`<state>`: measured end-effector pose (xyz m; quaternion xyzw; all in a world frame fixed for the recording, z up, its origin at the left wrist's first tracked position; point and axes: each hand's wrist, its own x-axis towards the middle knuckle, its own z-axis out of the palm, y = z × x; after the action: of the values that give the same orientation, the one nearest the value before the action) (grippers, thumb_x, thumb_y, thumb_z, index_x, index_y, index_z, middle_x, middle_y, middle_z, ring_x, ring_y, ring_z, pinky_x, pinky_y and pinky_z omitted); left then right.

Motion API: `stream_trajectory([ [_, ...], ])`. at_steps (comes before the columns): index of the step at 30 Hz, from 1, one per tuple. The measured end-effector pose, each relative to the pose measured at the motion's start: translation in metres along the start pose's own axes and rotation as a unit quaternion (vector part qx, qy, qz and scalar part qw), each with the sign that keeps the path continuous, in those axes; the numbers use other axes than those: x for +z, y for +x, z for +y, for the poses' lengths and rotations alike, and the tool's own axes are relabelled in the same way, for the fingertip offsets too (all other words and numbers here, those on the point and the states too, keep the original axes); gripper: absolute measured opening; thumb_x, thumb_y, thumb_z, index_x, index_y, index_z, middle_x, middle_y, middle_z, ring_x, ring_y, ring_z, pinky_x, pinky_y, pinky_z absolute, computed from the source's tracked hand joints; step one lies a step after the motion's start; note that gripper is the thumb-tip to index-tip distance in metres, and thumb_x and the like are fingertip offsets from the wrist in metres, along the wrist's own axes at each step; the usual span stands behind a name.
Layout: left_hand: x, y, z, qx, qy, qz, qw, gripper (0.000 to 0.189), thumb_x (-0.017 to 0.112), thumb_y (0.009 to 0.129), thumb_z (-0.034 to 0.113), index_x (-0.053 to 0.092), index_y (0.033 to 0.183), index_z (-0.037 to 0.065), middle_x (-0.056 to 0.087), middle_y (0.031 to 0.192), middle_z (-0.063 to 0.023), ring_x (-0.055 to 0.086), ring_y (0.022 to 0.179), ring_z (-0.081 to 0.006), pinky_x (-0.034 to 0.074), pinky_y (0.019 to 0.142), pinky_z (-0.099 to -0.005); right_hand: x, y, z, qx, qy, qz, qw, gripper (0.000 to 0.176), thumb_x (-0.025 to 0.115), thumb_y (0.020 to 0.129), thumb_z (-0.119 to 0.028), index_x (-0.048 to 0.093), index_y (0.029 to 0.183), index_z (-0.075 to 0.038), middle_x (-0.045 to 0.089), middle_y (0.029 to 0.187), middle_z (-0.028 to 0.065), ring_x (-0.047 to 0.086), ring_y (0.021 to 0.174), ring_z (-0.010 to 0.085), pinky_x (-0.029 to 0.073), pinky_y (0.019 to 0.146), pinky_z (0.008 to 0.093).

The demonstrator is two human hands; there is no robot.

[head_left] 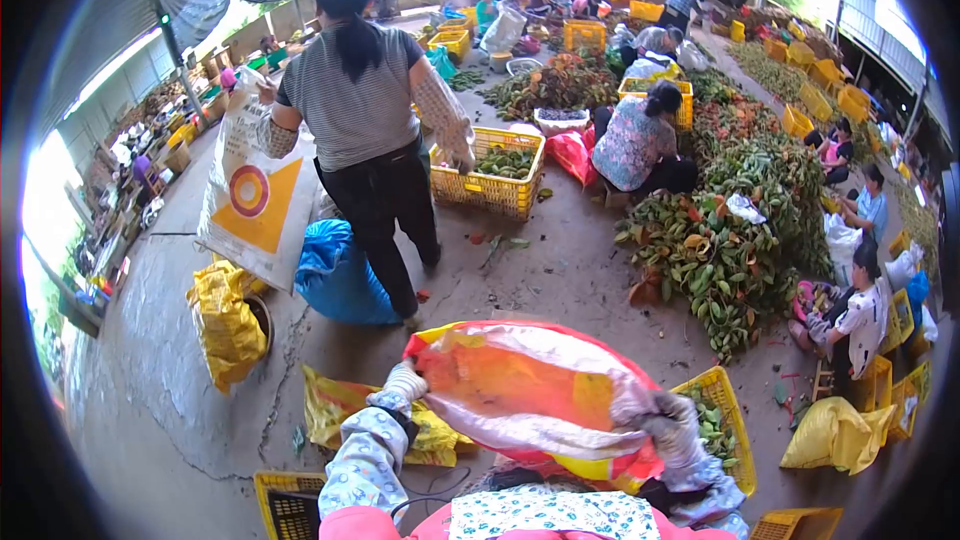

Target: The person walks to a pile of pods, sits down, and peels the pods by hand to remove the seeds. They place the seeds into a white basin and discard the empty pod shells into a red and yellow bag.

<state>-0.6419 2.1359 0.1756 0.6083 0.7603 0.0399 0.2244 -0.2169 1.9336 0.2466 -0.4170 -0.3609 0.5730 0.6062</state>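
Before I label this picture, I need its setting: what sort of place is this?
Probably a roofed shed for sorting harvested plants: a big heap of leafy cuttings, yellow crates and people sitting beside it.

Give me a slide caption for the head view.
Two gloved hands spread open a red sack, with leafy heaps beyond.

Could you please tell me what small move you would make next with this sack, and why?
I would probably ease the sack slightly lower, keeping its mouth spread: the left hand and right hand grip it at opposite ends, its mouth gapes wide, and the floor lies below.
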Motion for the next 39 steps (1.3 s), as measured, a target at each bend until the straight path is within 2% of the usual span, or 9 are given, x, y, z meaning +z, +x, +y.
stream_trajectory([
  [4,-0.010,0.051,0.049,0.043,-0.248,-0.010,0.968,0.040,0.060,0.076,0.011,0.059,0.115,0.012,0.062,0.077,-0.0094,0.059,0.061,-0.0174,0.048,0.056,-0.0288,-0.036,0.054,-0.026,-0.130,-0.015,0.117,0.985,0.034,0.069,0.067,-0.008,0.063,0.099,0.000,0.063,0.088,0.0019,0.059,0.077,0.0111,0.050,0.071,0.0259],
  [8,-0.071,0.051,0.143,0.155,-0.462,-0.126,0.864,0.053,0.059,0.070,-0.003,0.054,0.122,0.007,0.053,0.081,0.0027,0.050,0.067,-0.0055,0.040,0.057,-0.0196,-0.067,0.115,-0.070,-0.137,-0.223,0.158,0.952,0.050,0.067,0.075,-0.021,0.051,0.115,0.005,0.059,0.105,0.0106,0.056,0.095,0.0175,0.045,0.084,0.0305],
  [10,-0.091,0.043,0.179,0.182,-0.531,-0.153,0.814,0.062,0.059,0.066,-0.005,0.051,0.126,0.007,0.053,0.084,0.0039,0.049,0.068,-0.0051,0.038,0.057,-0.0177,-0.088,0.146,-0.076,-0.235,-0.560,0.198,0.770,0.057,0.066,0.078,-0.022,0.044,0.124,0.005,0.053,0.116,0.0151,0.051,0.108,0.0217,0.040,0.092,0.0338],
  [13,-0.097,0.065,0.208,0.239,-0.495,-0.206,0.810,0.067,0.064,0.067,-0.001,0.045,0.131,0.008,0.053,0.088,0.0032,0.052,0.073,-0.0055,0.042,0.062,-0.0177,-0.036,0.207,-0.097,-0.169,-0.329,0.068,0.926,0.056,0.066,0.074,-0.016,0.046,0.124,0.000,0.051,0.119,0.0169,0.050,0.110,0.0298,0.038,0.095,0.0387],
  [18,-0.114,0.085,0.250,0.300,-0.467,-0.317,0.769,0.063,0.061,0.074,0.005,0.042,0.133,0.009,0.054,0.089,0.0013,0.049,0.074,-0.0044,0.041,0.066,-0.0180,0.048,0.340,-0.096,-0.324,-0.745,-0.175,0.556,0.083,0.072,0.061,-0.034,0.036,0.133,-0.013,0.039,0.127,0.0249,0.039,0.114,0.0432,0.033,0.098,0.0509],
  [23,-0.138,0.133,0.246,0.248,-0.573,-0.400,0.671,0.073,0.059,0.064,-0.001,0.038,0.134,0.006,0.056,0.094,0.0007,0.054,0.079,-0.0047,0.044,0.068,-0.0171,0.094,0.462,-0.043,-0.477,-0.697,-0.090,0.527,0.091,0.073,0.058,-0.044,0.033,0.135,-0.015,0.029,0.133,0.0240,0.028,0.123,0.0430,0.022,0.100,0.0603],
  [28,-0.164,0.195,0.223,0.220,-0.630,-0.524,0.529,0.082,0.054,0.060,-0.007,0.032,0.138,0.007,0.053,0.114,-0.0003,0.055,0.093,-0.0071,0.045,0.076,-0.0193,0.188,0.553,-0.021,-0.683,-0.480,0.010,0.551,0.045,0.061,0.074,-0.018,0.043,0.116,-0.014,0.046,0.112,0.0139,0.046,0.104,0.0345,0.027,0.098,0.0592],
  [34,-0.222,0.310,0.153,0.165,-0.673,-0.626,0.357,0.083,0.061,0.063,-0.006,0.031,0.139,0.009,0.058,0.103,-0.0012,0.058,0.083,-0.0101,0.048,0.069,-0.0209,0.304,0.646,-0.016,-0.577,-0.473,-0.138,0.652,0.032,0.069,0.061,-0.014,0.062,0.092,-0.011,0.055,0.083,0.0107,0.055,0.076,0.0304,0.045,0.065,0.0389],
  [39,-0.343,0.371,0.106,0.279,-0.545,-0.466,0.638,0.078,0.061,0.061,0.001,0.037,0.135,0.004,0.052,0.121,-0.0029,0.053,0.089,-0.0038,0.045,0.073,-0.0171,0.349,0.698,-0.063,-0.477,-0.611,-0.179,0.607,0.033,0.070,0.056,-0.011,0.061,0.087,-0.011,0.056,0.078,0.0109,0.057,0.072,0.0292,0.047,0.060,0.0383],
])
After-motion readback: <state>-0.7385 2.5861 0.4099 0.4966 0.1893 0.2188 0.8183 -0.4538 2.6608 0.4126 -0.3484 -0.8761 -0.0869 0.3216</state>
